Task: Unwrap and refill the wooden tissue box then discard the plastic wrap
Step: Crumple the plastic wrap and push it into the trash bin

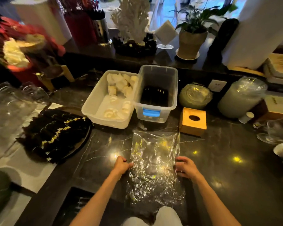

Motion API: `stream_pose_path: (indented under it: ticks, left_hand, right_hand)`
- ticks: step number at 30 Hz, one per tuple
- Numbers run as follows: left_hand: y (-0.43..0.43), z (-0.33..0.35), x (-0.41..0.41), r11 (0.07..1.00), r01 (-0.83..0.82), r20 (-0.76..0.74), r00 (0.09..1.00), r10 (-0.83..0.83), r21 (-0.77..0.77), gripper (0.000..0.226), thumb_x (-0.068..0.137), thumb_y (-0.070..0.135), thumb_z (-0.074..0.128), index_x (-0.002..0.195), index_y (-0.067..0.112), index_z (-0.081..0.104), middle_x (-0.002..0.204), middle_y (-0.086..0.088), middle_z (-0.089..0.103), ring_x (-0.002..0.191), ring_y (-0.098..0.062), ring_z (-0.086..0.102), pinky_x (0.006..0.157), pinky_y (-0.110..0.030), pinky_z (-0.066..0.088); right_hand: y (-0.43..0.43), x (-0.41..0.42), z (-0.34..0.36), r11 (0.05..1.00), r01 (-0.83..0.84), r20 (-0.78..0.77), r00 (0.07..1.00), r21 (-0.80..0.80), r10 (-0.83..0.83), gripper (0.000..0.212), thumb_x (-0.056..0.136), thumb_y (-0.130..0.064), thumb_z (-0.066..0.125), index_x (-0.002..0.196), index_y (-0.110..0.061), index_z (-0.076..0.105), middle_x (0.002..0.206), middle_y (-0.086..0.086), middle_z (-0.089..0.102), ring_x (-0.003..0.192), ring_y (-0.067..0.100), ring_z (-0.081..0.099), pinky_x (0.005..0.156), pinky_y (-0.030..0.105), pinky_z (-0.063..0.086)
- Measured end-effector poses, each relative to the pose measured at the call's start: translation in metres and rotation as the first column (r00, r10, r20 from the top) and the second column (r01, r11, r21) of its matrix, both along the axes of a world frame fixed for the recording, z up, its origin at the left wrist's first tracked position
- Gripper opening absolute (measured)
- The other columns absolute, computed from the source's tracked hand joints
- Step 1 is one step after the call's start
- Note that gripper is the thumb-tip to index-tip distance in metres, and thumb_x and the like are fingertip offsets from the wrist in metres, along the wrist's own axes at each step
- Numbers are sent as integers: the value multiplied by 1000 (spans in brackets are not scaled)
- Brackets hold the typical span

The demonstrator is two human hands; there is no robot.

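Both hands pinch crinkled clear plastic wrap [153, 162] on glossy marble.

Restaurant service counter: dark marble worktop [219, 160], glassware [10, 108] at nine o'clock, tubs of napkin rings [114, 95] at twelve, folded napkin in glass [166, 34] beyond.

Clear plastic wrap [153, 157] flat on counter; wooden tissue box [193, 121] upright beyond.

The red and white flower arrangement [15, 46] at the upper left is smeared by motion blur. Dark contents in the clear plastic bin [155, 95] are too dim to identify. The cream printed box [278, 105] is cut by the right edge.
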State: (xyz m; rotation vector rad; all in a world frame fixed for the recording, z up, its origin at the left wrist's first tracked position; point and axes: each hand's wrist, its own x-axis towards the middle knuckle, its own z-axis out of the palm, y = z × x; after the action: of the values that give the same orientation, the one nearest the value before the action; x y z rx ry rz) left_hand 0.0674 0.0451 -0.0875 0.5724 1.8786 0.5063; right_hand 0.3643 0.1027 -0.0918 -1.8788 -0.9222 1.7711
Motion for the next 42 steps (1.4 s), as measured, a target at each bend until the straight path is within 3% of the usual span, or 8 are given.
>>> stream_pose_path:
  ticks: [4,7,12,20,26,33,38,42]
  left_hand:
    - [3,-7,16,999,-30,26,999,30,38,13,87,-5,62,94,3,56,92,-12,55,89,-22,51,77,-34,48]
    - [9,-4,24,995,-51,135,990,40,83,29,89,-13,50,72,10,54,73,-7,55,68,-18,54,61,-31,51]
    - [20,11,24,992,26,297,953,-61,122,26,93,-13,40,80,8,48,78,-16,59,68,-20,62,54,-27,57]
    - [57,90,9,910,64,460,847,-267,410,37,89,-11,56,121,8,58,106,-25,72,83,-28,75,68,-28,62]
    - [130,200,9,630,83,244,876,-415,772,34,90,-3,60,122,10,63,113,-8,73,97,-24,73,78,-31,61]
    - [176,299,18,113,-52,105,834,-541,992,17,78,0,72,74,17,74,97,5,67,85,-11,71,72,-27,60]
    - [224,287,28,332,0,147,897,-417,943,25,89,-4,60,85,18,72,86,3,73,69,-8,71,67,-22,57]
    - [236,265,31,426,-105,264,905,-334,899,27,87,-12,56,76,9,70,91,-7,64,64,-11,72,58,-21,58]
  right_hand:
    - [-10,15,1,999,27,-22,999,36,-26,31,87,11,57,114,-4,62,86,16,66,60,19,58,45,25,52]
    - [-14,30,1,980,188,-63,981,66,-184,29,87,8,61,115,-1,63,94,16,66,78,22,61,67,34,57]
    - [-17,50,12,981,176,-114,980,85,-166,36,89,6,62,124,-3,61,102,16,69,87,25,65,83,40,56]
    - [6,83,90,973,117,-367,929,197,-37,49,79,-3,72,124,-22,65,112,8,75,95,18,73,71,24,59]
    - [72,78,215,820,215,-383,924,531,6,45,73,-3,70,111,-27,73,102,-1,77,89,13,74,67,19,58]
    - [106,88,308,404,265,-342,930,876,133,12,69,-8,77,78,-14,80,98,-5,74,95,8,69,75,19,57]
    - [146,75,306,398,254,-259,965,881,-44,54,80,23,58,57,-22,78,91,4,69,90,15,65,75,21,58]
    - [156,55,289,475,309,-279,951,824,-135,45,83,26,47,60,-6,69,93,16,66,90,15,63,84,28,54]
